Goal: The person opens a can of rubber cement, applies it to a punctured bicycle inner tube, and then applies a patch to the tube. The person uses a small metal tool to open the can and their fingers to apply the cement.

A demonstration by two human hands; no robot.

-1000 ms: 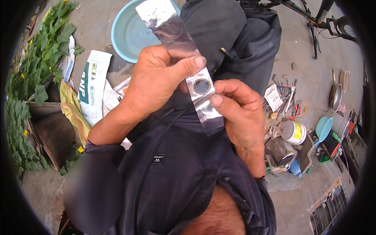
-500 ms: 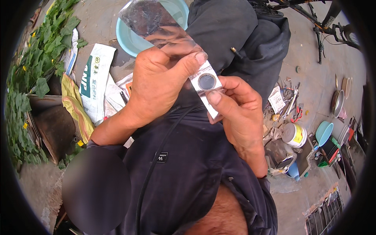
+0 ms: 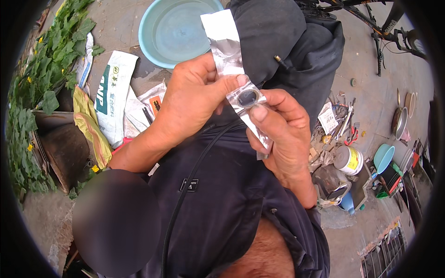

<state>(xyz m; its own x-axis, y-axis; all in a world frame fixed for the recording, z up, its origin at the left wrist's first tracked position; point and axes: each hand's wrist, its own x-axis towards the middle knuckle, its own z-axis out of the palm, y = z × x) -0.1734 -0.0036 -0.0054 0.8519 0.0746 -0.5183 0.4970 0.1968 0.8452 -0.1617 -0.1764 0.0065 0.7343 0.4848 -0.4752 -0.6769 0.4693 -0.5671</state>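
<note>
A silvery foil strip [image 3: 228, 55] runs between my two hands, over my lap. On it sits a round black rubber patch [image 3: 248, 97] with a pale rim, face up between my thumbs. My left hand [image 3: 194, 95] pinches the strip just above the patch, thumb on top. Below the patch, my right hand [image 3: 280, 125] grips the strip with its thumb across the front and its fingers behind. The strip's upper end sticks up past my left fingers, and its lower end hangs by my right palm. Whether the patch's edge is lifting from the foil I cannot tell.
Beyond my left hand stands a light blue basin [image 3: 178, 32] of water. A bicycle [image 3: 382, 30] is at the far right. Tools [image 3: 343, 118], a white bucket [image 3: 348, 160] and bowls lie to the right. Sacks [image 3: 113, 95] and leafy plants [image 3: 51, 60] are on the left.
The strip's upper part has swung from over the basin toward my knee and now looks bright silver. The patch has tilted. My left hand has shifted slightly right and down.
</note>
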